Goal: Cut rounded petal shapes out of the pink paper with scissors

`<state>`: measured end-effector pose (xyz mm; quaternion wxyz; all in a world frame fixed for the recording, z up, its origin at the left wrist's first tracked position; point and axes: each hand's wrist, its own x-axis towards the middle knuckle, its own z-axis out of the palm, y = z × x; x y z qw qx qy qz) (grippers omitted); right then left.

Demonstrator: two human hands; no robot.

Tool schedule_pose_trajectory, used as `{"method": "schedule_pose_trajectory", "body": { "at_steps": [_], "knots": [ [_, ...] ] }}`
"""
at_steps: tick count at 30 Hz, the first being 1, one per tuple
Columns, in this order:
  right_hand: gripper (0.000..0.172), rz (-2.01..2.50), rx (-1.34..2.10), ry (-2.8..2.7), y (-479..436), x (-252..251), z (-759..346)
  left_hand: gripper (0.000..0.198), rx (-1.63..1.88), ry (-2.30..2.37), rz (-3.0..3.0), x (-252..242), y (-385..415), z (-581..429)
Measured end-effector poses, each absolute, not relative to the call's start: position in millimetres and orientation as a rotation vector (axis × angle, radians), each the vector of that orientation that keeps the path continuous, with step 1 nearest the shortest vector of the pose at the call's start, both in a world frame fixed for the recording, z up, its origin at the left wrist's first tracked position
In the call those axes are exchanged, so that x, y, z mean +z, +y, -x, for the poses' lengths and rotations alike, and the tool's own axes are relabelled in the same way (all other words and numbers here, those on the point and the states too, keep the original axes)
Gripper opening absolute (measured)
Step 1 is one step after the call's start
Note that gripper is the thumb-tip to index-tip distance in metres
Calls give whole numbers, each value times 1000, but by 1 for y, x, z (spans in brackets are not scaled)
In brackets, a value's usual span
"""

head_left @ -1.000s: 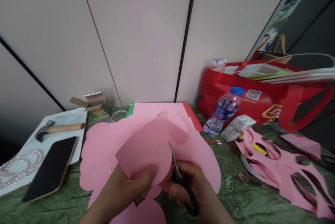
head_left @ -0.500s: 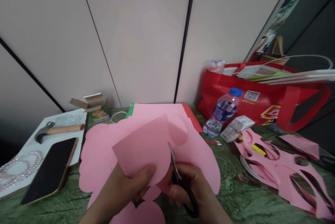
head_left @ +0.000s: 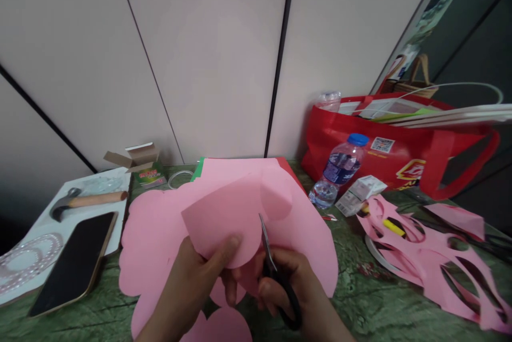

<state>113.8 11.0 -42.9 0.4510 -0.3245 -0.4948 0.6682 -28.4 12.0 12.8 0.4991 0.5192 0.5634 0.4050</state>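
My left hand [head_left: 214, 267] pinches a sheet of pink paper [head_left: 224, 214], thumb on top, fingers underneath. The paper's lower right edge is cut in a round curve, and its far right part curls over. My right hand [head_left: 286, 278] is closed round the black handles of a pair of scissors [head_left: 269, 251]. The blades point up and away, against the paper's right edge beside the curve. Below both hands lie large pink paper shapes with scalloped edges [head_left: 148, 230], stacked on the table. Green and red sheets peek out behind them.
At left, a hammer [head_left: 88, 200] and a phone [head_left: 74, 262] rest by a white board. A small open box [head_left: 146, 166] stands near the wall. To the right are a water bottle [head_left: 340, 171], a red bag [head_left: 380, 144], a white box [head_left: 360, 195] and pink paper scraps [head_left: 436, 267].
My left hand and the paper have shifted slightly right and up, and the paper has turned a little. The scissors stay in my right hand at the paper's edge.
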Motion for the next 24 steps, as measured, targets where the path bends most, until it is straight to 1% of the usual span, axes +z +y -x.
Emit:
{"method": "schedule_pose_trajectory", "body": {
  "at_steps": [3,8,13,15,17,18,19,21,23,24],
  "knots": [
    [35,819,1651,-1226,11,-48,-113,33,1008,1481,-1252,13,11,28],
    [31,817,1615,-1226,10,-46,-114,39,965,1557,-1207,16,8,27],
    [36,746,1613,-1223,9,-33,-118,34,924,1614,-1214,22,4,25],
    [37,807,1584,-1253,9,-32,-120,34,905,1622,-1234,24,3,26],
    [35,946,1463,-1343,10,-35,-123,36,886,1640,-1248,23,3,27],
    [34,1019,1339,-1398,11,-38,-125,37,875,1638,-1252,22,3,28],
    [34,1079,1206,-1460,12,-42,-127,38,863,1627,-1257,20,4,29],
    [41,1111,842,-1482,15,-47,-130,40,848,1558,-1287,15,5,31],
    [45,1100,767,-1465,16,-48,-131,39,852,1468,-1320,11,7,32],
    [43,1094,869,-1451,16,-46,-130,36,857,1445,-1324,9,8,32]
  ]
}}
